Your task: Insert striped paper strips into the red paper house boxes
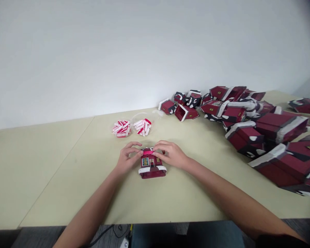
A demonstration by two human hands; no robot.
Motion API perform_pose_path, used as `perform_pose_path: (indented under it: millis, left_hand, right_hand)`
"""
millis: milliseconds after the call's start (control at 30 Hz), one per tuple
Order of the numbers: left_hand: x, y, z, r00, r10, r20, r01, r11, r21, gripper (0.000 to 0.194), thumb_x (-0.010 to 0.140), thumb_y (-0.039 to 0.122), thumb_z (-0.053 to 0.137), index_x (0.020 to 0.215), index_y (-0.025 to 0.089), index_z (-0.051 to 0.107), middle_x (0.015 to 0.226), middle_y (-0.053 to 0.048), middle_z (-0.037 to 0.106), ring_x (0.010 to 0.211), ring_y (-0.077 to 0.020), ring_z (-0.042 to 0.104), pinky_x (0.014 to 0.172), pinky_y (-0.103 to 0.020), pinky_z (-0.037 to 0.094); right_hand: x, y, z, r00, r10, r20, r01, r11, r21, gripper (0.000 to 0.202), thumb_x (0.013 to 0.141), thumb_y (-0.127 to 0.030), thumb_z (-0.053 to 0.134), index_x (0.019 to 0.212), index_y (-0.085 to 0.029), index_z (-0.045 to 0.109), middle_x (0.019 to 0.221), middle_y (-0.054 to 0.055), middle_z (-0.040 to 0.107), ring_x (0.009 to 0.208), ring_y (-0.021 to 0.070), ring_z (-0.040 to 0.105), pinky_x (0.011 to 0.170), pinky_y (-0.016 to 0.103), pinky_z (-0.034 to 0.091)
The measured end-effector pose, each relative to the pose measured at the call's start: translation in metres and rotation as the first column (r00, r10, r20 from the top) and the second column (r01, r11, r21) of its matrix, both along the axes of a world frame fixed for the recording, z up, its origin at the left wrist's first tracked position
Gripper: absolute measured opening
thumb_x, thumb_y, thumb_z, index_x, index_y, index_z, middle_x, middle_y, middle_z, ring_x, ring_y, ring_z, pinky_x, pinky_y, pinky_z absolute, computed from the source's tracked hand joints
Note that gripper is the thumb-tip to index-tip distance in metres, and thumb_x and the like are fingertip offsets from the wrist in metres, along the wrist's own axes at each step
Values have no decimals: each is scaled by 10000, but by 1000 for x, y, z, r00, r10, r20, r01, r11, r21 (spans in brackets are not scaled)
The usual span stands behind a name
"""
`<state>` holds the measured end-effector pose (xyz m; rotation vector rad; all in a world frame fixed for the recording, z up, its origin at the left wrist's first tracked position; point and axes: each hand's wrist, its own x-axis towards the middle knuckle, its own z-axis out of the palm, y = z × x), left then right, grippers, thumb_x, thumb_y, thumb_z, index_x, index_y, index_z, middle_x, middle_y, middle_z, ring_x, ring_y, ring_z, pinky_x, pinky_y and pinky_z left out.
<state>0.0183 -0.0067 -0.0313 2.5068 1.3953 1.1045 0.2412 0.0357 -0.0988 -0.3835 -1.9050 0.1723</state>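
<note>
A small dark-red painted house [155, 161] with white trim, windows and a door lies on the table in front of me, its open end toward me. Across its far part runs a bright pink strip [147, 152]. My left hand [127, 156] pinches the strip's left end between thumb and fingers. At the other end, my right hand [172, 154] pinches it the same way. Both sets of fingertips are at the house's surface, partly hiding its upper edge. Whether the strip is stuck down, I cannot tell.
Two clear containers, a left one [122, 128] and a right one [142, 127], hold red-and-white pieces behind my hands. A large heap of similar red houses [237, 112] fills the table's right side. The wall [119, 62] rises behind the table [74, 186].
</note>
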Motion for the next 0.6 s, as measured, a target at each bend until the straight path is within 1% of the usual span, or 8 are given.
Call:
perform_pose_path:
  millis: [133, 233, 433, 600]
  left_hand:
    - [-5, 0, 0, 1000, -4, -17, 3, 1000, -25, 420, 774, 500, 632, 847, 97, 726, 1154, -81, 539, 1089, -45, 547, 960, -126, 472]
    - [-6, 0, 2, 1000, -20, -6, 20, 998, -55, 408, 752, 486, 663, 845, 94, 725, 1173, -85, 529, 1130, -62, 531, 974, -140, 472]
    - [-2, -5, 8, 998, -66, -17, 63, 991, -117, 404, 752, 474, 665, 772, 74, 713, 1149, -90, 542, 1108, -55, 543, 913, -112, 480]
    - [-3, -7, 10, 995, -60, -83, 51, 993, -108, 416, 788, 493, 623, 788, 85, 711, 1198, -81, 524, 1134, -55, 533, 961, -128, 476]
  right_hand:
    - [-1, -1, 0, 999, 50, -22, -50, 999, -16, 156, 910, -279, 554, 928, -190, 681, 998, 59, 650, 836, 132, 613, 746, 249, 474]
    - [-2, -2, -1, 997, 65, -44, -65, 998, 2, 127, 896, -238, 557, 922, -188, 670, 994, 60, 647, 857, 135, 615, 767, 255, 479]
    - [-3, -1, -3, 993, 99, -56, -96, 994, 60, 113, 900, -225, 546, 926, -188, 649, 958, 58, 659, 877, 146, 614, 752, 263, 485]
    - [-3, -2, -3, 993, 114, -41, -111, 992, 66, 148, 911, -211, 526, 979, -191, 656, 984, 62, 660, 893, 148, 614, 774, 269, 484]
